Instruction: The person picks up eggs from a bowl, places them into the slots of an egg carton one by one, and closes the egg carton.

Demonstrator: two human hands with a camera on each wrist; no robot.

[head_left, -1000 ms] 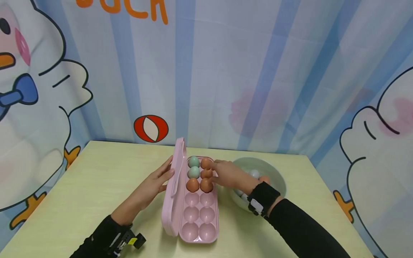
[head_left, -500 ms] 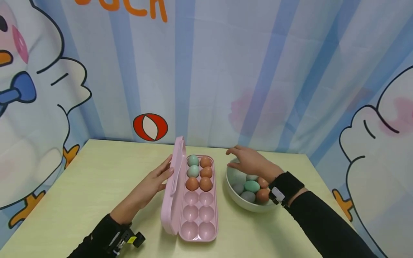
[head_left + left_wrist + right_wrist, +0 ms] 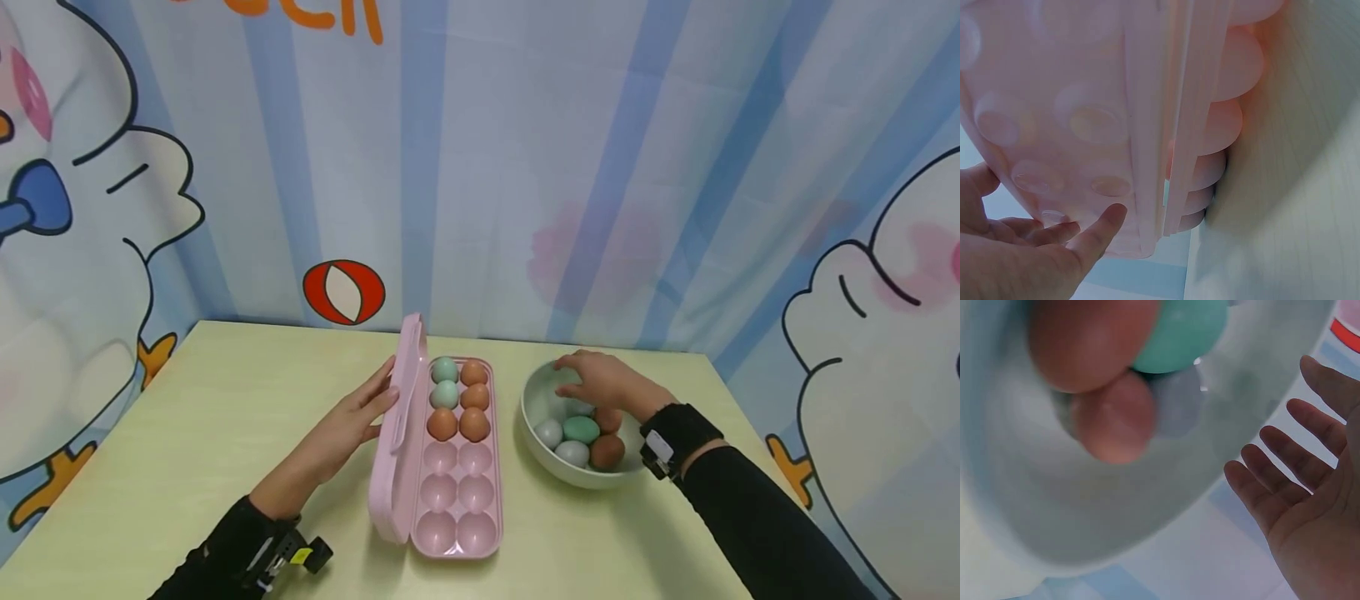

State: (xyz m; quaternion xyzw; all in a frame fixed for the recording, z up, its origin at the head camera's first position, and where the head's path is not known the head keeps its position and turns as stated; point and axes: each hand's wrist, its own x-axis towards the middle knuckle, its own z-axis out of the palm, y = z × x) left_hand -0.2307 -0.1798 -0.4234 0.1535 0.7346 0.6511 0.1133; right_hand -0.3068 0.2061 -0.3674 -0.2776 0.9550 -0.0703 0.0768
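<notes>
A pink egg carton (image 3: 457, 550) lies on the table with its lid (image 3: 390, 467) raised on the left. Two pale green eggs (image 3: 444, 382) and several brown eggs (image 3: 474, 410) sit in its far cups; the near cups show bare pink plastic. My left hand (image 3: 348, 433) holds the lid from outside, thumb at the free edge and fingers against the outer face in the left wrist view. My right hand (image 3: 611, 383) is over the far side of a pale green bowl (image 3: 536, 400), fingers spread and loosely bent, with nothing in them.
Inside the bowl lie brown eggs (image 3: 607, 452), a green egg (image 3: 581, 430) and pale grey eggs (image 3: 572, 453). The bowl stands right of the carton on a light wooden table (image 3: 255, 392). Behind hangs a blue striped cloth (image 3: 487, 208) with cartoon ducks.
My right hand has drawn back from the brown eggs in the carton, moving right to the bowl. My left hand stays on the lid. The head view has shifted slightly.
</notes>
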